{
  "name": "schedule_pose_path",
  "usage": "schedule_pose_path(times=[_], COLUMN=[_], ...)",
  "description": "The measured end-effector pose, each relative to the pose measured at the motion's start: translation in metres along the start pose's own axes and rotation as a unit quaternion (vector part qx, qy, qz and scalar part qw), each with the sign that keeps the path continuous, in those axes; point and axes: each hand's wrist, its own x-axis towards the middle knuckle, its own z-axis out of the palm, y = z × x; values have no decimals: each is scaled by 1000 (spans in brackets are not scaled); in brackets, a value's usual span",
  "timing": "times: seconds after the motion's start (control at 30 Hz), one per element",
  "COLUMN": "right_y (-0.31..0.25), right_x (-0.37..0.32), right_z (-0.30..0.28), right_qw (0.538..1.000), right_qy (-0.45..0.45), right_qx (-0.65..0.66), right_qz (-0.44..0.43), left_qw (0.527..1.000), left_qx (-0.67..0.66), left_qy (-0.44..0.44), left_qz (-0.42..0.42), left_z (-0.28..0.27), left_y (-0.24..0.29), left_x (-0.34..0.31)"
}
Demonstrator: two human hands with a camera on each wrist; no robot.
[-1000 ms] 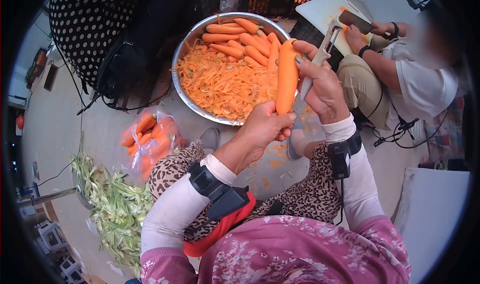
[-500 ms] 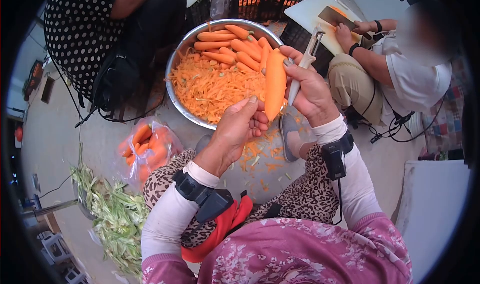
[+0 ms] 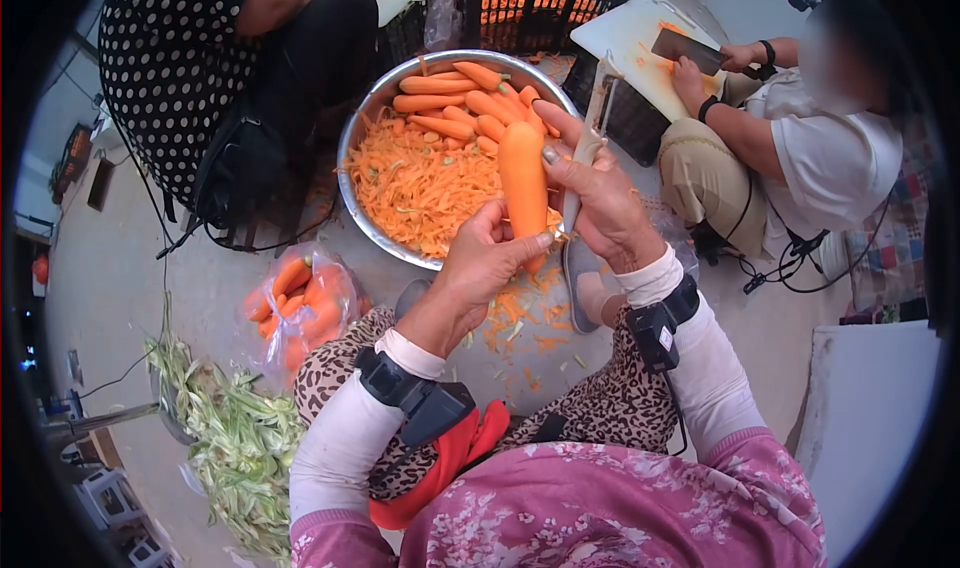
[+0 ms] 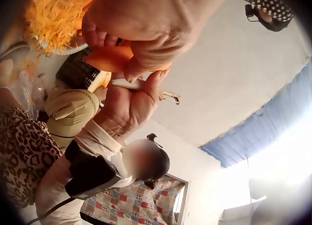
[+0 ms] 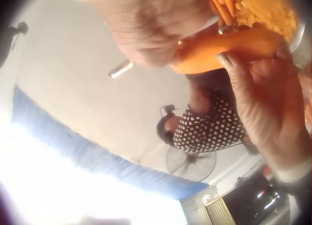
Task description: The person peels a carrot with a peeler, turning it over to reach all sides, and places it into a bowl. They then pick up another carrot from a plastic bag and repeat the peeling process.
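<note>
A thick peeled carrot stands nearly upright between the two hands, in front of the steel bowl. My left hand grips its lower end, thumb across the front and fingers behind. My right hand holds a peeler with a pale handle, its metal head pointing up and away from the carrot. The right thumb lies at the carrot's side near the top. In the right wrist view the carrot spans from one hand to the other. Carrot peelings and several whole carrots fill the bowl.
A plastic bag of carrots and a heap of green leaves lie at the left. A person at the right cuts with a cleaver on a white board. Black crates stand behind the bowl. Another person sits at the left.
My left fingers loosened from the carrot's lower end, then gripped it again. The carrot and right hand have shifted left and a little down in view. The peeler stays in my right hand.
</note>
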Motion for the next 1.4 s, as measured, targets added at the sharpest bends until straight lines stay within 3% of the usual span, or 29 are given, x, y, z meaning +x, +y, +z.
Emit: schedule_pose_path(times=[0.17,0.47,0.87,0.97,1.03,1.17,1.23,1.27,1.33,1.4], right_y=[-2,-4,-2,0,-2,-8,-7,-8,-6,-1], right_x=[-1,-1,-3,-3,-4,-6,-6,-7,-11,-15], right_z=[-3,0,2,-3,-9,-14,-23,-24,-25,-27], right_qw=[999,997,994,993,976,955,884,884,787,787], right_qy=[-43,-64,-75,-50,-54,-4,14,16,-30,-38], right_qx=[-5,-33,-74,-98,-204,-282,-466,-466,-617,-616], right_qz=[17,18,13,32,53,86,41,41,-6,-18], left_qw=[1000,1000,998,999,999,999,998,998,996,997], left_qx=[5,8,9,-41,-45,-45,10,11,-12,-34], left_qy=[-7,15,-44,-31,16,-7,-4,-5,5,9], left_qz=[24,-5,-44,3,16,-20,-68,-69,-83,-69], left_z=[-1,2,-2,1,0,-4,-2,-2,-3,-8], left_y=[-1,-1,-3,-9,-12,-23,-26,-25,-21,-22], left_x=[2,1,0,2,2,0,-1,-1,-2,1])
